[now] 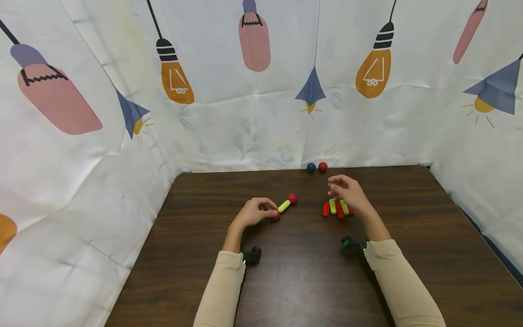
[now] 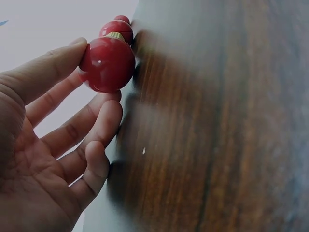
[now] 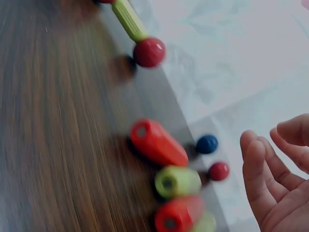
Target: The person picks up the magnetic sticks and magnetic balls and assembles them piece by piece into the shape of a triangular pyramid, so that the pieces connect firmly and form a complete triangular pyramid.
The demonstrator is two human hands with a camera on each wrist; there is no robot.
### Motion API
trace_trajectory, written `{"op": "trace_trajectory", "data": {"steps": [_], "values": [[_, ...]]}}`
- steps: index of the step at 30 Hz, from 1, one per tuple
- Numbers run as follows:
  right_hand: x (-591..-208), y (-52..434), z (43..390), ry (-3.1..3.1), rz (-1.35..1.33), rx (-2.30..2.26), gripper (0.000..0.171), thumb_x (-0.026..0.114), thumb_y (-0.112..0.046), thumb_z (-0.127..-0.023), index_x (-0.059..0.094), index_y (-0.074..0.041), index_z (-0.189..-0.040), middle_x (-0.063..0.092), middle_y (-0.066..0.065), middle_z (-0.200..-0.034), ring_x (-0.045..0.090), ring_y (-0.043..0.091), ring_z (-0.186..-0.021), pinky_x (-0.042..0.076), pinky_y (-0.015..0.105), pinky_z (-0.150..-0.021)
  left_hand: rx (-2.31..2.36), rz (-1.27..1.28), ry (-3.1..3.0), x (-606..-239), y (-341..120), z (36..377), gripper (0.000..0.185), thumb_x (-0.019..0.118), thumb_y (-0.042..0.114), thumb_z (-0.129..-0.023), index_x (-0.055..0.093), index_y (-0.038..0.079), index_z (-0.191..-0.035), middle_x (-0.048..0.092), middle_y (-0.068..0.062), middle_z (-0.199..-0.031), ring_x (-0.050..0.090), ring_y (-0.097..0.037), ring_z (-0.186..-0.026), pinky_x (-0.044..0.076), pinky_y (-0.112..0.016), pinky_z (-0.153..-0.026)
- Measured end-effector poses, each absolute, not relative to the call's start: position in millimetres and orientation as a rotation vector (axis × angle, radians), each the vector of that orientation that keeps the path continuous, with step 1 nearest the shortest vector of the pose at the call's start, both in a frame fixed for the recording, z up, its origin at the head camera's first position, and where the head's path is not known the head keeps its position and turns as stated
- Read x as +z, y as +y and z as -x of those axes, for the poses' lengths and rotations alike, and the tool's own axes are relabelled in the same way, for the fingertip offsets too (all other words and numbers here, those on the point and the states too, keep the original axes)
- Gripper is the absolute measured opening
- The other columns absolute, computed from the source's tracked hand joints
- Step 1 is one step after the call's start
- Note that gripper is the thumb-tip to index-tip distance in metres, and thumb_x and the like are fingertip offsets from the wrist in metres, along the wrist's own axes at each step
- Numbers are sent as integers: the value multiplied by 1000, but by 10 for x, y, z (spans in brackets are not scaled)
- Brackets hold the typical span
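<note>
My left hand [image 1: 253,212] pinches a red ball [image 2: 107,67] between thumb and fingers. That ball is joined to a yellow-green rod [image 1: 283,206], whose far end carries a second red ball [image 3: 149,52]. The joined piece points away toward the back right. Over on the right, my right hand [image 1: 352,194] hovers above a row of short rods, its fingers loosely bent and nothing between them. Red rods [image 3: 159,145] and yellow-green rods [image 3: 177,182] alternate in this row, with holes showing in their ends. The hand partly hides the row's right end in the head view.
At the table's back edge sit a loose blue ball [image 1: 311,167] and a loose red ball [image 1: 323,166], side by side. A white printed cloth [image 1: 278,122] hangs behind the dark wooden table [image 1: 294,281]. Black camera straps [image 1: 252,255] are on both wrists.
</note>
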State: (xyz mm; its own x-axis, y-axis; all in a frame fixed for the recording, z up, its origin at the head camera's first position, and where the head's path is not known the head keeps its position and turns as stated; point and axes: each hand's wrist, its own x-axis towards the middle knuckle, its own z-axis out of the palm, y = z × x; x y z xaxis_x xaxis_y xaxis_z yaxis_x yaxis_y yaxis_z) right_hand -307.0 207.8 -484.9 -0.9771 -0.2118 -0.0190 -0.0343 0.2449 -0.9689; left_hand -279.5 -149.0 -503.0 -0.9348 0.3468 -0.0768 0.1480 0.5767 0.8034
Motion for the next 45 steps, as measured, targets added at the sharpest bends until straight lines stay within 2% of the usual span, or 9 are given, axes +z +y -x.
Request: {"op": "trace_trajectory", "data": {"steps": [4, 6, 10, 16, 22, 26, 32, 45], "values": [[-4868, 2288, 3027, 2389, 176, -1847, 32, 57, -25, -107, 57, -8, -133, 64, -2, -116, 69, 19, -96, 58, 34, -80, 1293, -409, 2569, -5046, -1496, 2797, 14, 77, 33, -93, 77, 27, -105, 71, 2, -94, 61, -16, -82, 49, -32, -74], [-4890, 2383, 3003, 2404, 155, -1847, 31, 58, -26, -106, 57, -9, -132, 63, -5, -114, 68, 17, -94, 57, 32, -76, 1297, -404, 2560, -5052, -1500, 2797, 15, 76, 33, -93, 77, 27, -106, 70, 2, -95, 61, -16, -83, 48, -32, -74], [-4950, 2555, 2966, 2433, 151, -1829, 37, 59, -27, -105, 56, -6, -135, 62, 0, -115, 67, 13, -90, 55, 31, -71, 1315, -389, 2548, -5061, -1501, 2800, 15, 77, 33, -93, 78, 27, -107, 71, 1, -95, 61, -16, -83, 49, -32, -75], [-5040, 2732, 2903, 2481, 142, -1693, 49, 61, -29, -104, 51, -1, -143, 59, 0, -114, 65, 10, -89, 53, 30, -70, 1334, -368, 2544, -5065, -1499, 2794, 15, 77, 32, -93, 78, 26, -106, 72, 1, -95, 62, -16, -82, 49, -32, -75], [-5083, 2793, 2839, 2474, 136, -1577, 51, 63, -27, -103, 50, -3, -145, 56, 18, -129, 66, 14, -92, 52, 31, -69, 1342, -357, 2544, -5068, -1492, 2790, 14, 77, 31, -92, 78, 26, -106, 72, 1, -94, 63, -16, -82, 49, -32, -75], [-5099, 2813, 2824, 2483, 160, -1525, 50, 65, -25, -102, 51, -3, -145, 53, 25, -134, 62, 19, -90, 52, 31, -67, 1344, -356, 2540, -5053, -1488, 2784, 14, 77, 31, -93, 78, 25, -106, 72, 0, -95, 63, -16, -82, 49, -32, -75], [-5144, 2843, 2835, 2490, 203, -1488, 50, 67, -19, -100, 52, -2, -145, 53, 29, -136, 53, 21, -74, 48, 30, -62, 1345, -362, 2535, -5056, -1486, 2775, 15, 77, 31, -93, 78, 25, -107, 72, 0, -95, 63, -17, -82, 49, -32, -75], [-5124, 2841, 2834, 2523, 246, -1431, 48, 70, -14, -98, 55, -1, -142, 57, 28, -128, 54, 19, -74, 46, 30, -60, 1338, -369, 2541, -5052, -1486, 2772, 15, 76, 31, -93, 78, 25, -107, 72, 0, -95, 63, -16, -82, 49, -32, -74]]}}
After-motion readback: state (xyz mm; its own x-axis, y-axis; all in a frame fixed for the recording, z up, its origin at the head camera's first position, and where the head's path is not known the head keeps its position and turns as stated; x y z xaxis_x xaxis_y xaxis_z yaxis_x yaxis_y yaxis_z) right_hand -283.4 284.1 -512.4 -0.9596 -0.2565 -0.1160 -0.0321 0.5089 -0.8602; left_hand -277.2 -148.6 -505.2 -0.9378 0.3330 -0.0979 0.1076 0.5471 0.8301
